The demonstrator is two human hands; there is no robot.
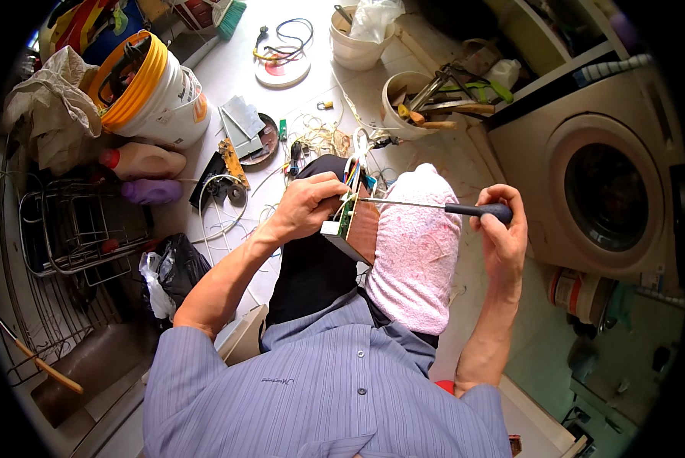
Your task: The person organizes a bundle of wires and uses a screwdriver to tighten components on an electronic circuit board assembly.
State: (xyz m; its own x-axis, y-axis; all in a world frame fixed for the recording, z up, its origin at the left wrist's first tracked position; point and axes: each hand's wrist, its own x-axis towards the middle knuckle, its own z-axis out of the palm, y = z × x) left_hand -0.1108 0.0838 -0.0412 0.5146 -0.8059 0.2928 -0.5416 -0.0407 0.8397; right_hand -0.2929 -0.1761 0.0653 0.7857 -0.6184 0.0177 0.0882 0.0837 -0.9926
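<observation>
An opened electronic unit (pixel 366 225) with a brown side, a green circuit board and coloured wires rests on my lap. The fingers of my left hand (pixel 310 204) are closed on its upper left edge, by the wires; exactly what the fingertips pinch is hidden. Closed round the black handle of a long screwdriver (pixel 465 208) is my right hand (pixel 504 227). The metal shaft points left across to the unit, its tip near my left fingertips and the board. A pink towel (pixel 415 252) covers my right thigh, beneath the shaft.
Loose wires (pixel 323 137) lie on the floor ahead. A tool bucket (pixel 403 103) and another white bucket (pixel 358 49) stand beyond. A washing machine (pixel 541 198) is at right. At left are an orange-rimmed bucket (pixel 171 107), bottles (pixel 151 191) and a wire rack (pixel 60 267).
</observation>
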